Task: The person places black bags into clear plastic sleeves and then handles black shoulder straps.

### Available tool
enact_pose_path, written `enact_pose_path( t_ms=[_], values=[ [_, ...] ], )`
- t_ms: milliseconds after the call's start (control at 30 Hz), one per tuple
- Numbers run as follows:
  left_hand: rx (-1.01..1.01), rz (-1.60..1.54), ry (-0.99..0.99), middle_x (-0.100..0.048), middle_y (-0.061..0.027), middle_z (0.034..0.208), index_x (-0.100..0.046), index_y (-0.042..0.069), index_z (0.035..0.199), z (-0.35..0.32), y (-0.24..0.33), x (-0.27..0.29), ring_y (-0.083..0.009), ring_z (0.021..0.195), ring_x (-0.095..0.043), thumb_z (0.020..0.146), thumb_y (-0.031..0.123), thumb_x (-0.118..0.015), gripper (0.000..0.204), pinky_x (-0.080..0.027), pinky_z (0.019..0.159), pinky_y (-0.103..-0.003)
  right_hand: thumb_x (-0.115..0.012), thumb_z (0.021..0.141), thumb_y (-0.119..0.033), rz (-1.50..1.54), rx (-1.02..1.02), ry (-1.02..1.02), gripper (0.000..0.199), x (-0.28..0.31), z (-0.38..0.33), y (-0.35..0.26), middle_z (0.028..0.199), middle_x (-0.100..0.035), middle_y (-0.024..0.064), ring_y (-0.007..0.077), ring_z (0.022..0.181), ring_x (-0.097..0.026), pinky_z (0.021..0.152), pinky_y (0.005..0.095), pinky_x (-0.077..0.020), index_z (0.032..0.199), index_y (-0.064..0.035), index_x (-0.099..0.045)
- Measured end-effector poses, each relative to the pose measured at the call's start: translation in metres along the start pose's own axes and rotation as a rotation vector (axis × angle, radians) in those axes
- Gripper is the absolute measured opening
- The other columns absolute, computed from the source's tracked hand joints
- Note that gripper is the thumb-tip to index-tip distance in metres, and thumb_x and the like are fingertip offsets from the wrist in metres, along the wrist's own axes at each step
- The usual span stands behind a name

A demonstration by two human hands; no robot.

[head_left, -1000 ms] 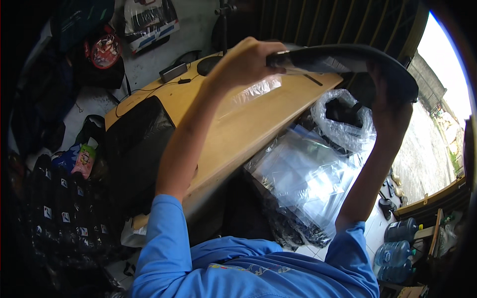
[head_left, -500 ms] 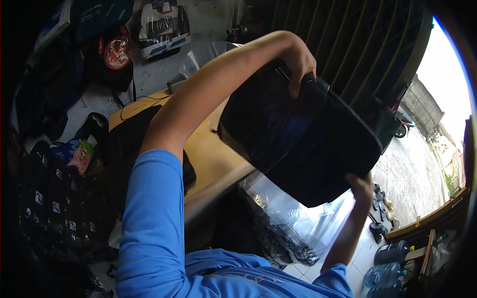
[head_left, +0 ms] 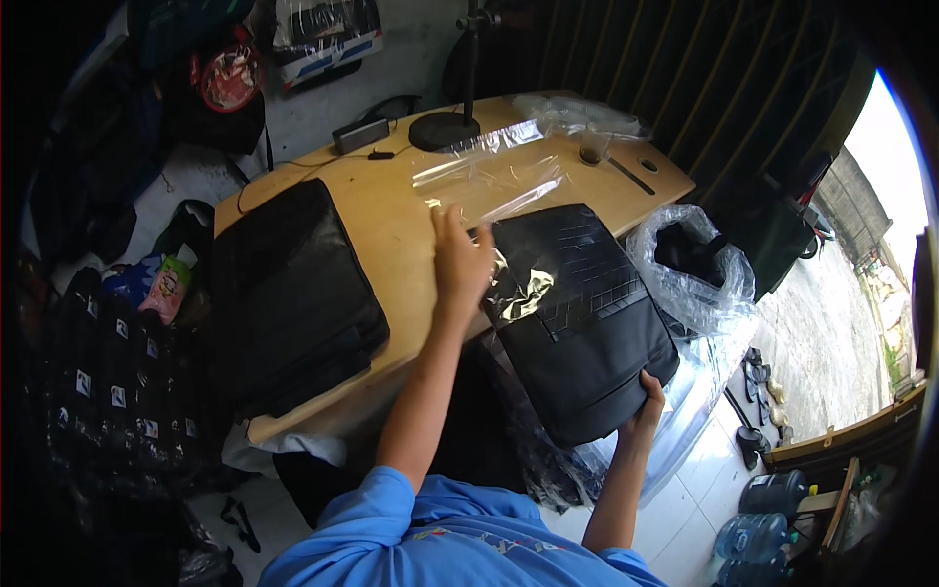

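A flat black bag [head_left: 597, 357], glossy with embossed lines on its upper half and matte below, is tilted in front of me over the table's near edge. My right hand [head_left: 643, 406] grips its lower right corner, thumb on top. Beside its upper left edge is my left hand [head_left: 462, 262], slightly blurred, fingers up and apart; whether it touches the bag I cannot tell. A crumpled, shiny gold-looking patch [head_left: 528, 296] shows on the bag near that hand. Clear plastic film [head_left: 489, 176] lies on the table just beyond.
On the wooden table [head_left: 411, 284] a stack of black bags [head_left: 293, 293] lies left. A stand with a round black base [head_left: 443, 131], a cup [head_left: 594, 147] and more plastic are farther back. Right of the bag stands a clear plastic sack [head_left: 694, 269] with black contents. Water jugs [head_left: 753, 538] stand lower right.
The black bag has come down from its raised position, and its patterned side now shows. My left hand has left its top edge and moved down and left.
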State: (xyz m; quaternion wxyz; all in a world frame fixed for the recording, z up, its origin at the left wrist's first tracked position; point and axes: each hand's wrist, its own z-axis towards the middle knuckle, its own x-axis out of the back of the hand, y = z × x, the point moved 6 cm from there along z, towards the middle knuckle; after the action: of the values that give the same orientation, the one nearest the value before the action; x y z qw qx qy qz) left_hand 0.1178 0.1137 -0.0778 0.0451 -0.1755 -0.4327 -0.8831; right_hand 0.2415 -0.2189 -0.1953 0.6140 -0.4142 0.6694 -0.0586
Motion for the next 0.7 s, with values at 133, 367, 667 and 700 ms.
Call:
enact_pose_path(
  t_ms=[133,367,667,700],
  values=[
    [0.494,0.01,-0.258,-0.06,-0.031,0.099,-0.053,-0.009,0.105,0.024,-0.071,-0.008,-0.0424,0.094,-0.059,0.083,0.023,-0.059,0.04,-0.047,0.082,-0.044,-0.054,0.08,-0.013,-0.035,0.011,-0.008,0.028,0.022,0.001,-0.002,0.096,-0.065,0.0174,0.0287,0.084,-0.065,0.082,0.0373,-0.0536,0.1,0.0067,-0.06],
    [0.703,-0.579,-0.537,-0.06,-0.0065,0.067,-0.049,-0.009,0.11,0.02,-0.085,-0.039,-0.0086,0.047,-0.047,0.081,0.02,-0.065,0.043,-0.036,0.041,-0.022,-0.055,0.081,-0.022,-0.131,0.023,0.04,0.036,0.096,0.026,-0.004,0.098,-0.065,0.0186,0.0306,0.086,-0.064,0.084,0.0403,-0.0522,0.103,0.0052,-0.06],
    [0.278,0.239,0.081,-0.054,-0.0208,0.107,-0.032,0.001,0.134,0.023,-0.072,0.012,-0.0297,0.092,-0.058,0.071,0.011,-0.075,0.077,-0.048,0.075,-0.04,-0.05,0.083,-0.03,-0.01,-0.054,-0.051,0.045,0.095,0.025,0.019,0.108,-0.061,0.0209,0.0324,0.094,-0.062,0.09,0.0439,-0.0484,0.113,0.0046,-0.056],
    [0.274,0.236,0.07,-0.054,-0.0208,0.107,-0.032,0.001,0.134,0.019,-0.055,0.015,-0.0297,0.092,-0.058,0.071,0.011,-0.075,0.077,-0.048,0.075,-0.04,-0.05,0.084,-0.029,-0.008,-0.045,-0.062,0.045,0.095,0.024,0.018,0.108,-0.061,0.0209,0.0326,0.094,-0.062,0.09,0.0436,-0.0483,0.113,0.0049,-0.056]
  ],
)
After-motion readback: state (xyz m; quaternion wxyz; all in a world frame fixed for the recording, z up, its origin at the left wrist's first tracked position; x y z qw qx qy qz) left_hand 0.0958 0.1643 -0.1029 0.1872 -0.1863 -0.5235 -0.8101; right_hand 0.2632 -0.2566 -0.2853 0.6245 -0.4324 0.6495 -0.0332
